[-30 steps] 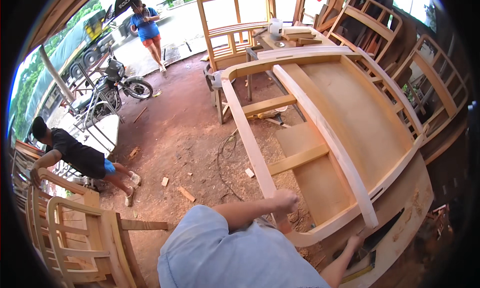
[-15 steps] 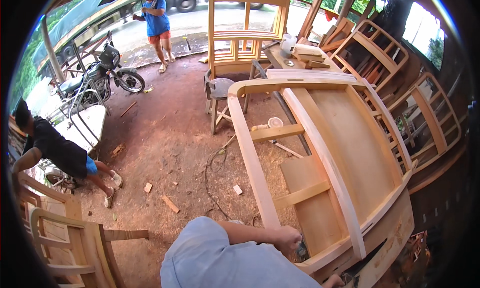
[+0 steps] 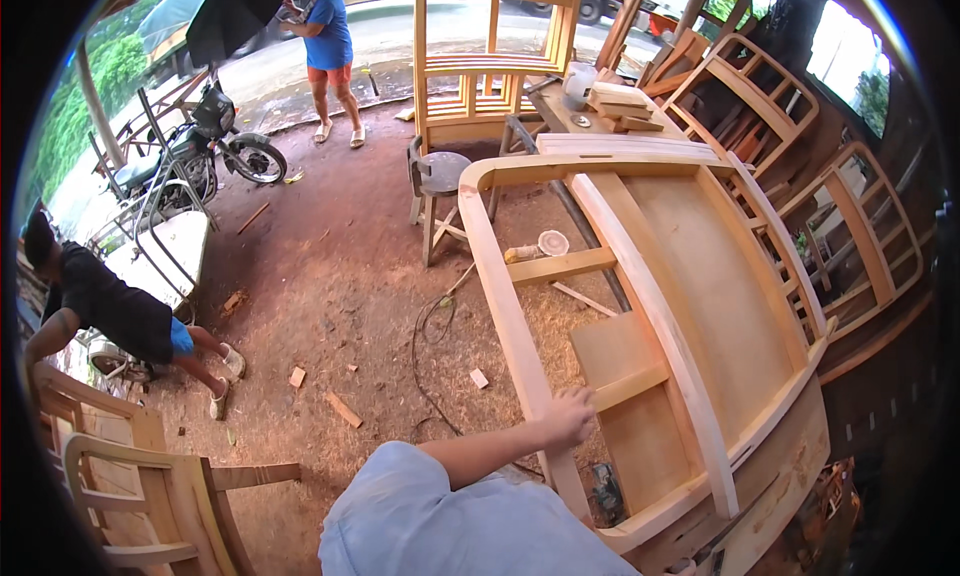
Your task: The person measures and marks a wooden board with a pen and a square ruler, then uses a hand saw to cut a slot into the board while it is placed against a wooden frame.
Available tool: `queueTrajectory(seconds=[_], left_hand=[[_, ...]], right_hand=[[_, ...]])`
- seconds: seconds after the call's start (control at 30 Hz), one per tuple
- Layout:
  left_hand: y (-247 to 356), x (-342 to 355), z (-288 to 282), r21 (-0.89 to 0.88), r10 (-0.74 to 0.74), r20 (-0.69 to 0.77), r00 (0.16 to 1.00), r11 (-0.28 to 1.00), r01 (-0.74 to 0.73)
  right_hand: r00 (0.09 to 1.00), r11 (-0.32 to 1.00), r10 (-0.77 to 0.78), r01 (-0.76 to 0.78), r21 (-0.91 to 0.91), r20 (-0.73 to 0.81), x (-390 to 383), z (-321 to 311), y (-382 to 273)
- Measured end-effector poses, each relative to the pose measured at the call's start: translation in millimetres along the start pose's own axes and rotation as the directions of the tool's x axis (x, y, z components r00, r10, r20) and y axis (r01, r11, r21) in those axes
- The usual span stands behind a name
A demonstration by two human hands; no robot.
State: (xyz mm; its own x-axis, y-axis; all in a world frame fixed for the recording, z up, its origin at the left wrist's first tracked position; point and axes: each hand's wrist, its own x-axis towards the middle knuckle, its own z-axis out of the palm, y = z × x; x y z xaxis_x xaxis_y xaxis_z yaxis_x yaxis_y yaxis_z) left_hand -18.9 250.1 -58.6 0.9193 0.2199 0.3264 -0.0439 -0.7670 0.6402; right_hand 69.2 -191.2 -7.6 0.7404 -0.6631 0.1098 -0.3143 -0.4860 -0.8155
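A large curved wooden frame (image 3: pixel 660 326) with crosspieces and a thin panel lies in front of me. Over its near left rail is my left hand (image 3: pixel 568 419), fingers loosely bent and apart, beside the end of a crosspiece. Whether it touches the rail I cannot tell. A dark tool, perhaps a power tool (image 3: pixel 606 491), sits inside the frame's near left corner, clear of that hand. My right hand (image 3: pixel 682 568) barely shows at the lower edge, next to a dark object; its fingers are mostly hidden.
Slatted wooden furniture (image 3: pixel 170 486) stands at lower left, where a person in black (image 3: pixel 110 301) leans. A cord (image 3: pixel 418 361) and wood scraps lie on the dirt floor. Farther off are a stool (image 3: pixel 440 176), a motorcycle (image 3: pixel 205 151) and a person with an umbrella (image 3: pixel 328 46).
My left hand has let go of the dark tool and moved away from me along the rail. The far person has shifted right, and more of the umbrella shows.
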Motion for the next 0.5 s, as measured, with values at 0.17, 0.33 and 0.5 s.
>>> queueTrajectory(seconds=[0.17, 0.33, 0.5], left_hand=[[40.2, 21.9, -50.4, 0.157, -0.297, 0.368, 0.881, 0.954, 0.256], [42.7, 19.6, -49.2, 0.238, -0.432, 0.292, 0.853, 0.897, 0.373], [37.9, 25.2, -31.4, 0.352, -0.459, 0.310, 0.832, 0.869, 0.348]], right_hand=[[0.999, 0.989, 0.035, -0.035, 0.146, 0.003, 23.3, -21.4, 14.5], [0.996, 0.950, 0.082, -0.087, 0.298, 0.030, 44.1, -51.3, 44.9], [0.994, 0.831, 0.101, -0.061, 0.553, -0.043, 87.1, -86.8, 43.5]])
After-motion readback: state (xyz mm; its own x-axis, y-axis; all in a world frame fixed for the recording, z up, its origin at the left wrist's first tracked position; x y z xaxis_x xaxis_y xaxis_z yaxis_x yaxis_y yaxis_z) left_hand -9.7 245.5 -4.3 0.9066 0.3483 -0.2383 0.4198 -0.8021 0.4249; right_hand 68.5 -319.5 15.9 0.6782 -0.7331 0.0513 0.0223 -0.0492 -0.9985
